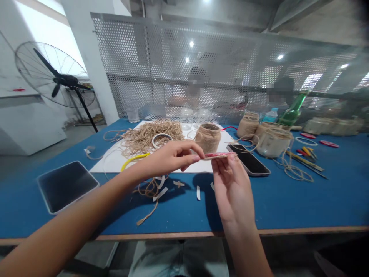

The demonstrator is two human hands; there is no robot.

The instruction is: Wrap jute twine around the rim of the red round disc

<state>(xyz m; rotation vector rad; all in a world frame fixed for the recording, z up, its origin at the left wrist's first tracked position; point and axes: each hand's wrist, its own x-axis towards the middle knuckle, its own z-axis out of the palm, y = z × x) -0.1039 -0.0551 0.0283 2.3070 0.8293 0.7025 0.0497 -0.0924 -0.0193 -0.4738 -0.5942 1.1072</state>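
My left hand (180, 156) and my right hand (235, 188) meet in front of me above the table's near half. Between them is a thin flat red ring (218, 154) with tan twine along its lower edge, seen almost edge-on. The right thumb and fingers grip its right side from below. At its left end, the left thumb and fingertips are closed. Just behind stands a twine-wrapped jar (208, 138) on a white sheet (109, 161). A heap of loose twine (151, 134) lies behind the left hand, with a white ring (161, 141) on it.
Paper strips (198, 193) and twine scraps (148, 188) lie nearer me. A phone (250, 161), wrapped jars (273, 142), scissors (305, 161) and a green bottle (295, 109) are at right. A dark tablet-like slab (67, 186) is left. A perforated metal screen (161, 77) stands behind.
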